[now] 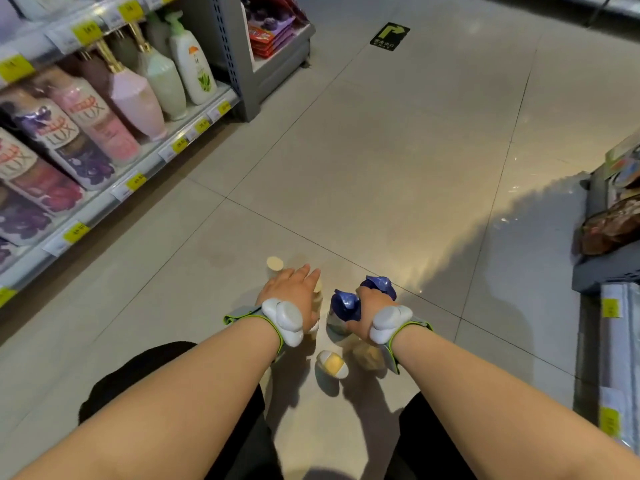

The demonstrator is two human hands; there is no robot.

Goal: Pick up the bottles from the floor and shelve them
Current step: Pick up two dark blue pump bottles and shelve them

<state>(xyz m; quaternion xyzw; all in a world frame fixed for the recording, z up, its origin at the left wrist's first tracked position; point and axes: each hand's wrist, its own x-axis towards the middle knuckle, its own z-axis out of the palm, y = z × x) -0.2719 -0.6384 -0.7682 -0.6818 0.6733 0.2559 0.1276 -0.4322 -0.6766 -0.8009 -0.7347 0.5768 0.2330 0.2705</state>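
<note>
- The tiled floor (398, 150) fills most of the view, pale grey with thin dark joints.
- The shelf unit (114, 188) runs along the left of the floor, stocked with pink, purple and pale-green pump bottles behind yellow price tags.
- A second, lower rack (602, 268) stands at the floor's right edge, holding packets.
- The cluster of bottles stands on the floor well clear of the shelf unit, low in the middle of the view.
- The left hand (294, 296) lies over a pale cream bottle (317, 299) in that cluster, fingers stretched forward; whether they close on it cannot be told from above.
- The right hand (372, 306) wraps around a clear-bodied bottle with a glossy blue cap (344, 306), gripping it just right of the cream bottle.
- A second blue cap (379, 284) shows just beyond the right hand.
- A white-and-yellow capped bottle (331, 364) stands nearer the person, between the wrists.
- A round cream cap (275, 263) sits just beyond the left hand.
- Each wrist carries a grey strapped device.
</note>
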